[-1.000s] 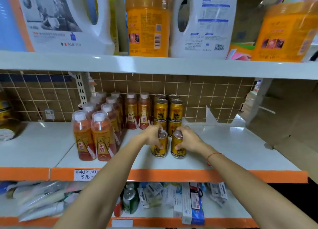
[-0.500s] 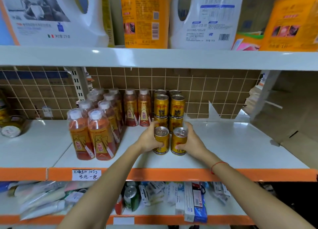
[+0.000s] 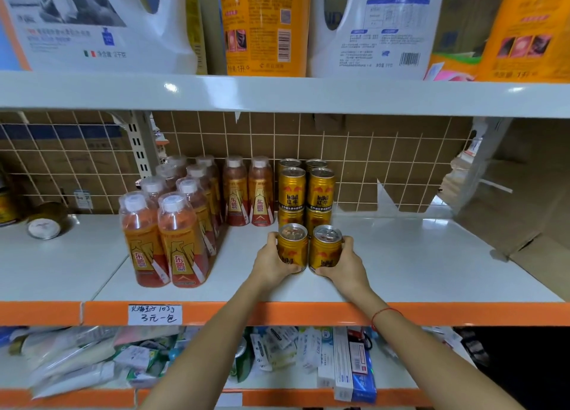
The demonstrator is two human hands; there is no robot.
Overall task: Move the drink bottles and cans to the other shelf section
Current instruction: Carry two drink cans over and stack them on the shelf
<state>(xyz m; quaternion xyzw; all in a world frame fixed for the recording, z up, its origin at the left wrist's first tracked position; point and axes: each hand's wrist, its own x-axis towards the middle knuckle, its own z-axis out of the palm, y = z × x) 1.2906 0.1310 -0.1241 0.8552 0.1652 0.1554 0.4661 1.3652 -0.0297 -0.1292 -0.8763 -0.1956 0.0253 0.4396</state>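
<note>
Head view, looking forward and down at a white shelf with an orange front edge. Left hand has its grip curled round the left gold can; right hand has its grip curled round the right gold can. Both cans stand upright, side by side and touching or nearly so, near the shelf's front at centre frame. Directly at 12 o'clock of them stands a stack of gold cans, two tiers high. At 10 o'clock, a block of orange drink bottles with white caps stands upright in rows, and two more bottles stand just beside the stack. A handwritten price label sits on the edge at 7 o'clock. Large detergent jugs occupy the upper shelf at 12 o'clock.
</note>
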